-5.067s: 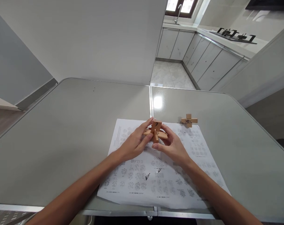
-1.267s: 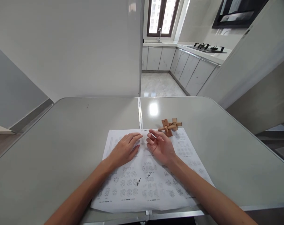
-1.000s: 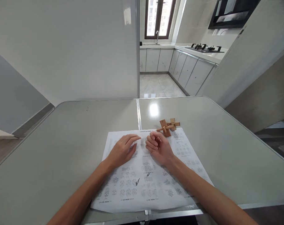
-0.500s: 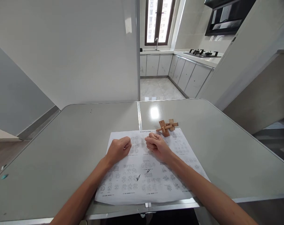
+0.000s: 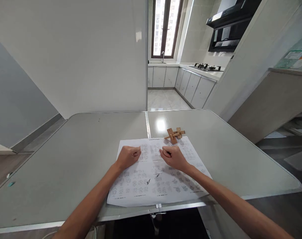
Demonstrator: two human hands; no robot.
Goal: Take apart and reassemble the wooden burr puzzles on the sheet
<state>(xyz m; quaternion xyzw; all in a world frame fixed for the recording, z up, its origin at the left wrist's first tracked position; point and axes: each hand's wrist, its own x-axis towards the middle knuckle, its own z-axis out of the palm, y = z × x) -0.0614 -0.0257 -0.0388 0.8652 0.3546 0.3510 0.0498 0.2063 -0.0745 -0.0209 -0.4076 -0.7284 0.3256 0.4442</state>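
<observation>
My left hand [image 5: 128, 156] rests as a loose fist on a printed sheet of paper [image 5: 153, 186] full of small diagrams. My right hand [image 5: 172, 157] is also curled into a fist on the sheet, a little to the right, with nothing visible in it. Two wooden cross-shaped puzzles [image 5: 174, 134] lie close together at the sheet's far right corner, just beyond my right hand and untouched.
The sheet lies on a grey folding table [image 5: 66, 159] with a metal seam down its middle. A white wall panel stands behind the table. A kitchen with cabinets, a sink and a hob opens beyond on the right.
Five seconds ago both hands held a wooden puzzle; it now lies beside the other one. Over the last second my fingers curled from open into fists, and the view tilted upward.
</observation>
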